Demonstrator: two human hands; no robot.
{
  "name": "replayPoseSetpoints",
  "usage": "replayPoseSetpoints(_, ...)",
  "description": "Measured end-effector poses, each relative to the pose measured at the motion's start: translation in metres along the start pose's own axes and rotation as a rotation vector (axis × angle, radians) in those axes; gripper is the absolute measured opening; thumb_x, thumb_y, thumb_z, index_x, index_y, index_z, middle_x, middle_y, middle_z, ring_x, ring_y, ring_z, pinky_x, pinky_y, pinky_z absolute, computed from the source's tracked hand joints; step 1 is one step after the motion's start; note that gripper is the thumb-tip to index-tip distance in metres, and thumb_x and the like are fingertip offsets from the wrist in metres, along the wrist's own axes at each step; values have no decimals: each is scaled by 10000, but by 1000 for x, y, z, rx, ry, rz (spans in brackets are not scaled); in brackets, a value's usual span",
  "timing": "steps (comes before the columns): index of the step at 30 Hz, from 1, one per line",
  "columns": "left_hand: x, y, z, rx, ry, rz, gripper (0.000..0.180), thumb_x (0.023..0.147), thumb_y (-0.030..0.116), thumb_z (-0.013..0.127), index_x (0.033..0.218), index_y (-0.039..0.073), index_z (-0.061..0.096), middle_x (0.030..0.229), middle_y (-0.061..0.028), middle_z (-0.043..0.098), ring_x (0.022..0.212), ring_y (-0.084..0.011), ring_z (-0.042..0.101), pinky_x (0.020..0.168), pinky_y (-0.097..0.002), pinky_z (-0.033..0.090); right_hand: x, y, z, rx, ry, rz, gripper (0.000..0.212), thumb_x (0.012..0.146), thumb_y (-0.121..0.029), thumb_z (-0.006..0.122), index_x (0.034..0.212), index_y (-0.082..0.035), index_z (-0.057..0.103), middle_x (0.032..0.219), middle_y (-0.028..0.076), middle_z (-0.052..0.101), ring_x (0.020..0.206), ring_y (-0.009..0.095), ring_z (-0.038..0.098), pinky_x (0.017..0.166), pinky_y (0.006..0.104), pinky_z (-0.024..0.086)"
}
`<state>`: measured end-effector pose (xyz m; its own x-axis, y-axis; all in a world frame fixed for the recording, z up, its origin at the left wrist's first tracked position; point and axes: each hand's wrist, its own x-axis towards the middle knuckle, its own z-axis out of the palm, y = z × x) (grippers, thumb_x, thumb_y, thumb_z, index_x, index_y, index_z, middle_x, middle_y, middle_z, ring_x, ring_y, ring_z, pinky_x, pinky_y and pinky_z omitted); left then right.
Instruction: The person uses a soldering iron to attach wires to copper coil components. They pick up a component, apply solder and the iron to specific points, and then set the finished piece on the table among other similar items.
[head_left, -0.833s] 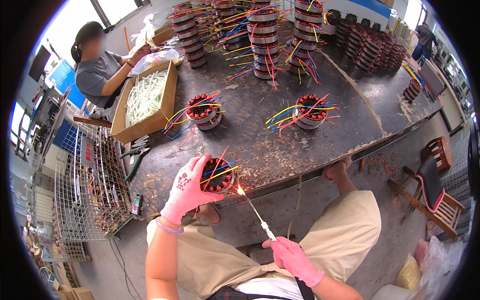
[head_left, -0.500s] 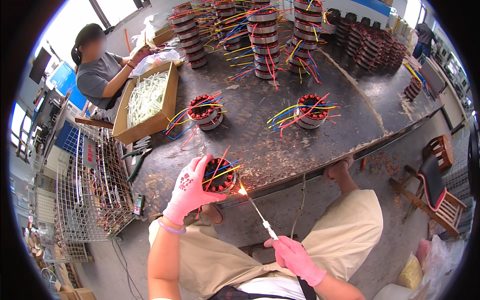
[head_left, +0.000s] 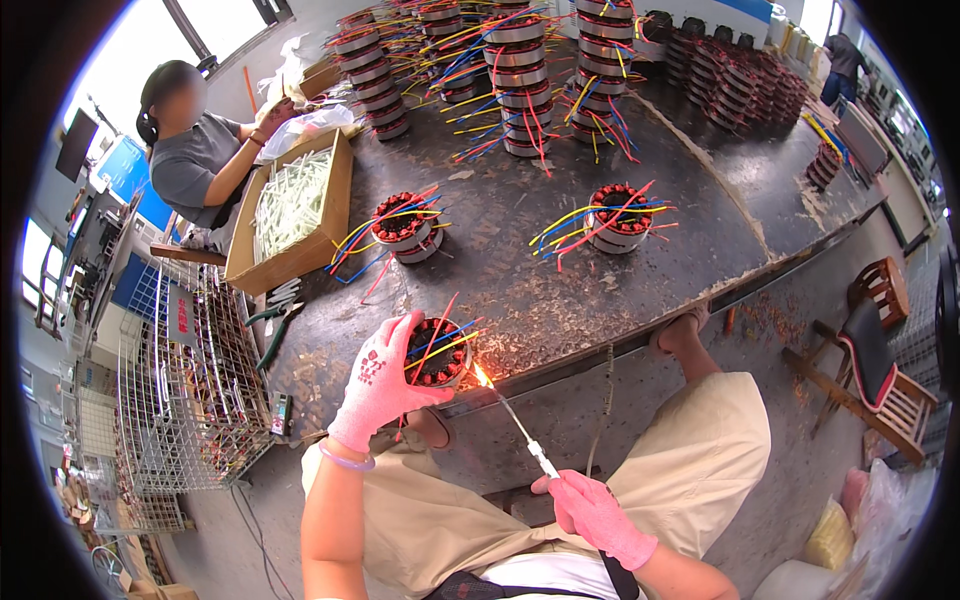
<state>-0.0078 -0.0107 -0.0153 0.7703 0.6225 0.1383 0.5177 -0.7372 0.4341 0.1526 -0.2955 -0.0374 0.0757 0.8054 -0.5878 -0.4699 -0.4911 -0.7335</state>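
My left hand (head_left: pixel 376 385), in a pink glove, is closed round the side of a motor stator (head_left: pixel 440 368) at the table's near edge. Red windings ring its open middle, and red, blue and yellow wires stick out across it. In my pink-gloved right hand (head_left: pixel 603 522) is a long-necked lighter (head_left: pixel 541 456) with a white handle and thin metal stem. A flame (head_left: pixel 482 376) burns at its tip, close beside the stator's lower right side. Two more wired stators, one on the left (head_left: pixel 408 230) and one on the right (head_left: pixel 618 220), stand farther back on the table.
Tall stacks of stators (head_left: pixel 518 85) stand along the back of the dark table (head_left: pixel 520 280). A cardboard box of white tubes (head_left: pixel 290 205) lies at the left, near pliers (head_left: pixel 276 335). A co-worker (head_left: pixel 195 150) sits beyond it. Wire baskets (head_left: pixel 165 390) stand left; a wooden chair (head_left: pixel 870 375) stands right.
The flame at the lighter's tip has grown longer and reaches nearer the stator. Both hands keep their grips and have hardly moved; the whole view has shifted slightly.
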Motion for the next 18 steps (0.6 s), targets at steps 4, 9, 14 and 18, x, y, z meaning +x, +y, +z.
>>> replayPoseSetpoints(4,0,3,-3,-24,-9,-12,1028,548,269,933,1403,-21,442,1277,-186,553,1179,-370,562,1012,-421,466,-2,-5,2,18,-10,0,292,1053,-223,466,1133,0,637,611,-36,435,533,48,394,487,238,308)
replayPoseSetpoints(9,1,5,-3,-23,-6,-20,1020,543,264,932,1395,-25,449,1274,-184,554,1178,-364,564,1012,-417,466,1,1,-1,-5,-4,-4,294,1052,-223,465,1137,-1,638,622,-31,446,540,51,406,493,236,319)
replayPoseSetpoints(14,1,4,-2,-10,-3,-22,1023,539,258,933,1395,-30,451,1275,-183,553,1179,-361,565,1015,-415,465,0,-3,2,1,-6,2,301,1052,-231,466,1137,-1,640,614,-24,452,545,53,410,500,237,326)
replayPoseSetpoints(18,0,2,-1,-25,-16,-33,1043,553,321,934,1412,-4,440,1291,-177,550,1195,-366,548,1032,-426,448,0,-5,1,-40,-12,-5,315,1055,-243,462,1142,2,640,608,-19,457,542,55,405,501,240,326)
